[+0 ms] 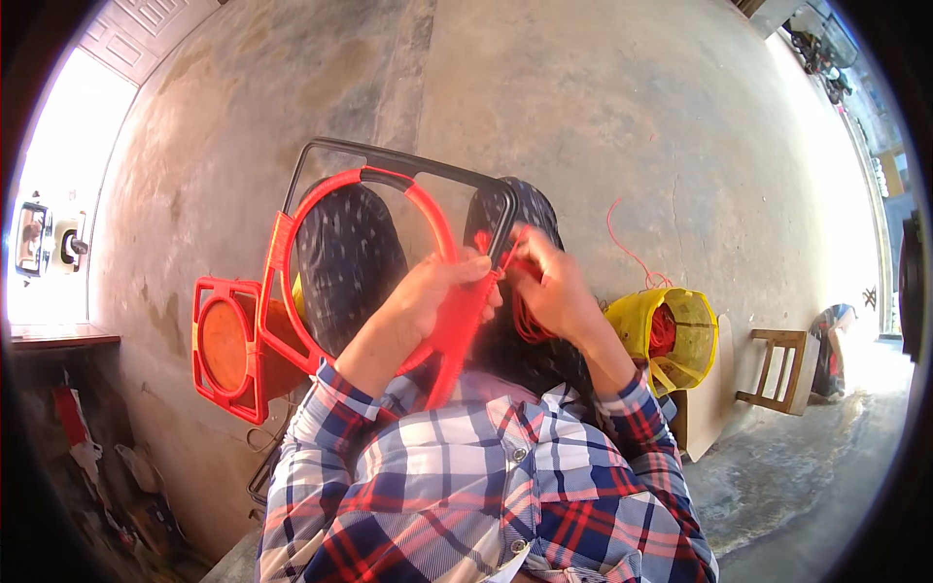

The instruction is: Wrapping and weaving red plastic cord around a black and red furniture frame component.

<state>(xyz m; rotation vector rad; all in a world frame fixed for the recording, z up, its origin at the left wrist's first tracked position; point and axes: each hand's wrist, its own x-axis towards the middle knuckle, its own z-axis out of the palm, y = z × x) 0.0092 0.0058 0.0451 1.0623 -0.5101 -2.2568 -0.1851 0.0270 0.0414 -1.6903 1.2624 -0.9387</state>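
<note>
Above my lap is a squarish black frame point(428, 161) with a round ring point(439, 222) inside it. Red cord wraps most of the ring and the left side, while the top bar and upper right corner show bare black. My left hand point(435, 293) grips the frame's right side, thumb on top, over a dense red-wrapped section point(461, 325). Close by on the right, my right hand point(556, 291) pinches a strand of red cord at the frame's edge. A loose hank of red cord point(528, 323) hangs below those fingers, partly hidden by the hand.
A yellow basket point(708, 335) holding more red cord stands to my right, one strand trailing onto the floor. Beyond it are a tan board point(707, 413) and a wooden stool point(802, 374). To my left sits another red-wrapped frame point(258, 377) with an orange middle, near a dark shelf point(63, 336).
</note>
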